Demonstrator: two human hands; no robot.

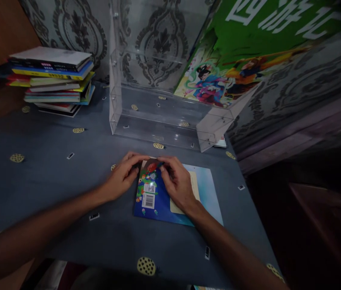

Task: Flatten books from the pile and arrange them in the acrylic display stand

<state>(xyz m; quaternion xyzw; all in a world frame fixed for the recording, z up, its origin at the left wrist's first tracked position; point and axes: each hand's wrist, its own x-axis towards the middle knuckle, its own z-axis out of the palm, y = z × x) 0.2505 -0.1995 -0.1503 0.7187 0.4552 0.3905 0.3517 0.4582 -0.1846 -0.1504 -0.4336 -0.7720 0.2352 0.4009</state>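
A thin blue picture book point(164, 205) lies flat on the table, its back with a barcode and a cream panel facing up. My left hand point(122, 175) is at the book's top left corner, fingers along the top edge and thumb curled by the left edge. Over the middle of the cover rests my right hand point(179, 183). Its thumb and fingers are pinched together near the top edge, at a small dark spot I cannot make out. Part of the cover is hidden under this hand.
Behind the book stands a clear acrylic rack point(158, 131) holding a large green book point(249, 52) at its upper right. A stack of books point(55, 80) sits at the back left. The table point(52, 173) has a dark patterned cloth and ends at the right.
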